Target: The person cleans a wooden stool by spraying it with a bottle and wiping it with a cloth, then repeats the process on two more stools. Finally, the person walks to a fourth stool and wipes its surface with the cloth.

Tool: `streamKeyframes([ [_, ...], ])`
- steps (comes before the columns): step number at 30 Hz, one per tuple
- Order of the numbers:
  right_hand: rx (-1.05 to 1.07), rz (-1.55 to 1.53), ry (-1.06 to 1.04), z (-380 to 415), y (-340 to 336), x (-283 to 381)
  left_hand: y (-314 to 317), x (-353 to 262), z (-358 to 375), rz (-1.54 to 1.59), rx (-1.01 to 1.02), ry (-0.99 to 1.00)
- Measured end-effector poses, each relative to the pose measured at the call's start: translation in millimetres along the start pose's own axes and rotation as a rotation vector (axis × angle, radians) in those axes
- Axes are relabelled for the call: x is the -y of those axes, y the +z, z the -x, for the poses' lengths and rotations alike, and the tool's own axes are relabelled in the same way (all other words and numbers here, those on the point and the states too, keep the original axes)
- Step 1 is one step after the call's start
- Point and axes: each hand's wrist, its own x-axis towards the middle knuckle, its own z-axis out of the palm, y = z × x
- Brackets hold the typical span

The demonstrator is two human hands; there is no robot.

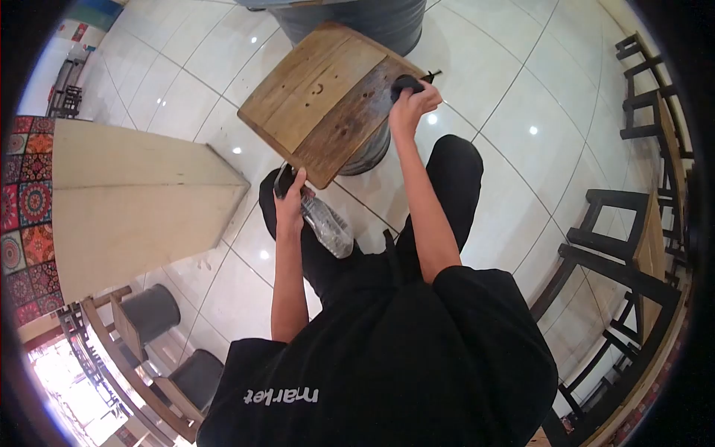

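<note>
A square wooden top with a darker, stained strip along one side is in front of my knees, tilted in the view. My right hand is closed round a bunched black cloth at the far right edge of the wood. By the near left corner, my left hand grips a clear plastic spray bottle by its dark head, and the bottle's body hangs toward my lap. Part of the dark grey rounded base shows under the wood.
Another large grey rounded object stands beyond the wood. To the left is a pale box-like counter with a patterned tile top. Dark-framed wooden chairs line the right, and grey stools stand lower left on white floor tiles.
</note>
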Motion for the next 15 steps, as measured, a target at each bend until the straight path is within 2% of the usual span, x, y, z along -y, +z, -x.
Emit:
streamKeyframes([
  [2,0.038,0.081,-0.134,43.5,-3.5,14.9,-7.6,4.5,-7.5,-0.019,0.035,-0.001],
  [8,0.580,-0.134,-0.385,183.9,-54.9,37.6,-5.7,5.2,-7.1,0.038,0.027,0.000],
  [9,0.576,-0.129,-0.386,198.9,-61.7,41.7,-4.5,7.8,-8.9,0.072,0.010,0.035],
  [11,0.769,-0.153,-0.489,214.8,-68.4,46.4,-9.7,15.2,-13.1,0.063,0.009,0.045],
  [12,0.764,-0.147,-0.495,206.7,-64.1,43.7,-10.9,16.6,-14.4,0.055,0.002,0.055],
  [14,0.537,-0.061,-0.363,176.6,-44.2,33.4,-8.1,9.9,-10.1,0.034,0.019,0.039],
  [15,0.490,0.023,-0.276,149.9,-35.5,28.1,-7.9,7.0,-7.8,0.004,0.032,0.021],
])
